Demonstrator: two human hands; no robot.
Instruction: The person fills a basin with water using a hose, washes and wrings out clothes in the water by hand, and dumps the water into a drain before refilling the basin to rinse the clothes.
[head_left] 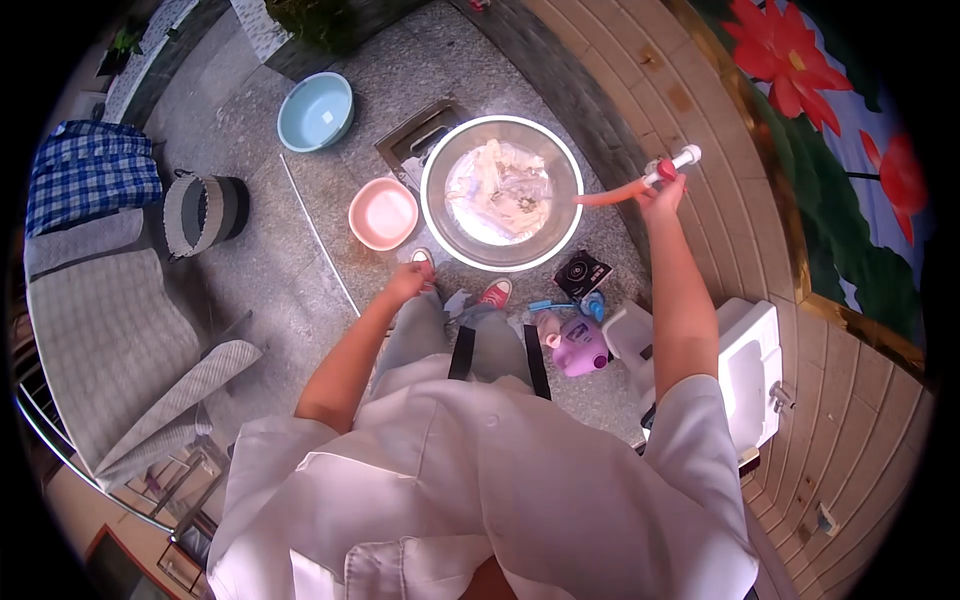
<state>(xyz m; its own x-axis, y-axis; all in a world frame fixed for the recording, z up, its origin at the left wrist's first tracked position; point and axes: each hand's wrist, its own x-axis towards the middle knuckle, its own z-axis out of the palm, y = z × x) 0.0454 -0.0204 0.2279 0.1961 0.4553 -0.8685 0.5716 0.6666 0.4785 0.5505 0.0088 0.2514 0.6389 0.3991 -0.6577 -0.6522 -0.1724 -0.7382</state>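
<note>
My right hand (660, 197) is raised by the tiled wall, its fingers closed at a white tap (686, 157) with a red handle. From the tap an orange hose (612, 193) runs down to the rim of a large metal basin (432, 215). Pale, wet-looking cloth (497, 190) lies in that basin. My left hand (406, 281) hangs over my leg, just below the pink basin (383, 214); it holds nothing I can see, and its fingers look loosely bent.
A purple bottle (580, 347), a blue brush (548, 305) and a black box (582, 275) stand near my right foot. A blue basin (316, 112), a thin pole (318, 232) and a woven basket (205, 213) are on the left. A white sink (750, 375) is at right.
</note>
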